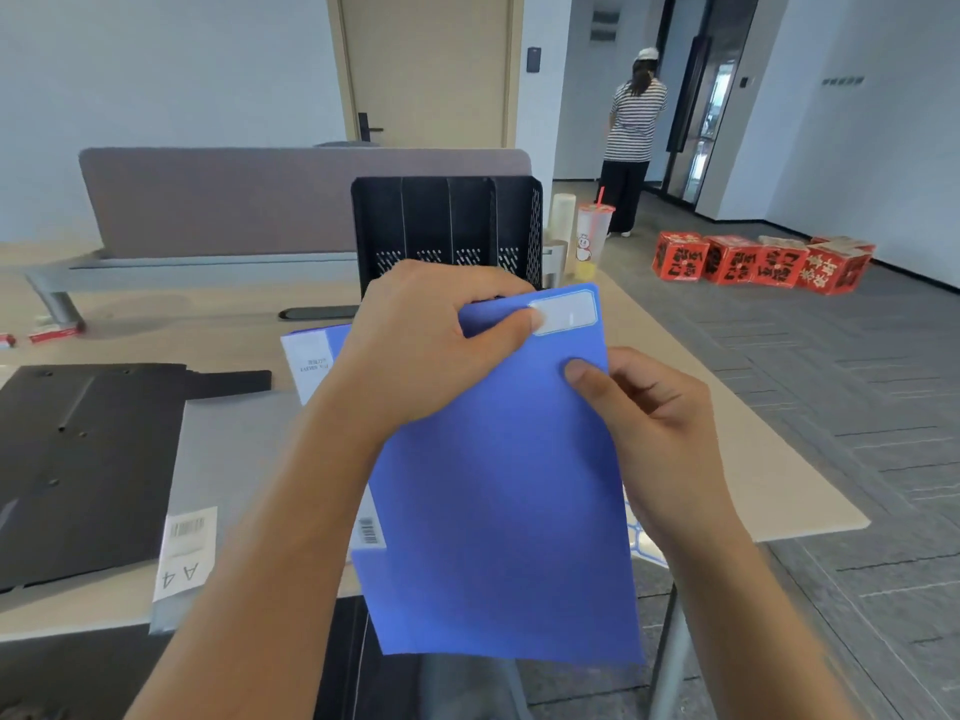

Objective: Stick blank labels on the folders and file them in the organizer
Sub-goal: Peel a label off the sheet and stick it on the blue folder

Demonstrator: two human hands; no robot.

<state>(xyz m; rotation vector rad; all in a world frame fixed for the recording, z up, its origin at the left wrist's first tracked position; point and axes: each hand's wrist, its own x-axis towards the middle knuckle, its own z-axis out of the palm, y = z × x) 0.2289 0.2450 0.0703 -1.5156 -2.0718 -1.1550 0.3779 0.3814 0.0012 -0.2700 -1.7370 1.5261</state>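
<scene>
1. Head view: I hold a blue folder (498, 485) in both hands, lifted above the near right part of the desk (727, 407), its lower edge hanging past the desk's near edge.
2. My left hand (421, 345) grips the folder's top edge. The thumb lies on the front face and its tip presses the left end of a blank white label (563, 311); the other fingers curl behind the top edge, pressed together.
3. The label sits in the folder's top right corner, flat on the face as far as I can tell.
4. My right hand (654, 423) pinches the folder's right edge. The thumb presses on the front face just below the label; the remaining fingers are folded behind the folder and mostly hidden.
5. The black mesh organizer (447, 226) stands upright at the desk's far edge, directly behind my left hand. Its slots face me.
6. A second blue folder (311, 356) lies on the desk beneath the held one; only its left portion with a white sticker shows.
7. A grey folder (208, 459) marked "A4" lies at the desk's near edge, left of my left forearm.
8. A flat black panel (88, 459) lies on the desk's left side.
9. A plastic cup with a red straw (592, 236) stands at the far right corner, beside the organizer.
</scene>
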